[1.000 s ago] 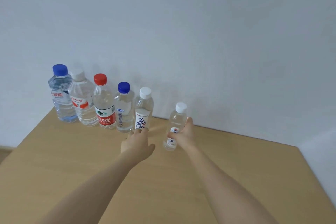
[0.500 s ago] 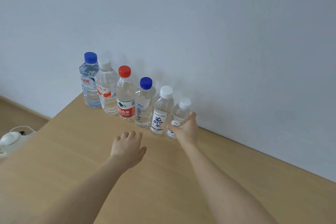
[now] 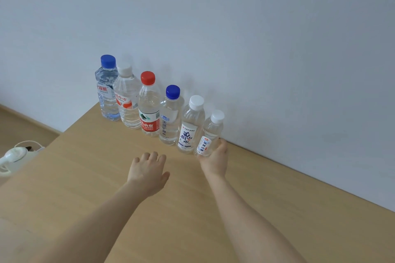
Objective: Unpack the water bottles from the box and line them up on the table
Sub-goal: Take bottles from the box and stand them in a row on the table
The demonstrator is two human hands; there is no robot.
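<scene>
Six water bottles stand upright in a row on the wooden table (image 3: 85,188), close to the pale wall (image 3: 256,49), each just beside or touching its neighbour. From the left: a large blue-capped bottle (image 3: 106,92), a white-capped bottle with an orange label (image 3: 126,100), a red-capped bottle (image 3: 149,111), a slim blue-capped bottle (image 3: 170,121), a white-capped bottle with black calligraphy (image 3: 190,128) and, at the right end, the smallest white-capped bottle (image 3: 210,132).

The right hand (image 3: 214,161) grasps that smallest bottle low down, curled round its base and lower label (one finger shows against the bottle's right side; the rest are hidden behind it). The bottle's base is at table level, though whether it fully rests there cannot be told.

The left hand (image 3: 147,172) holds nothing: palm down over the table, fingers relaxed and lightly bent, well short of the row.

Beyond the table's left edge sits a white rounded object (image 3: 12,156), too blurred to name.
</scene>
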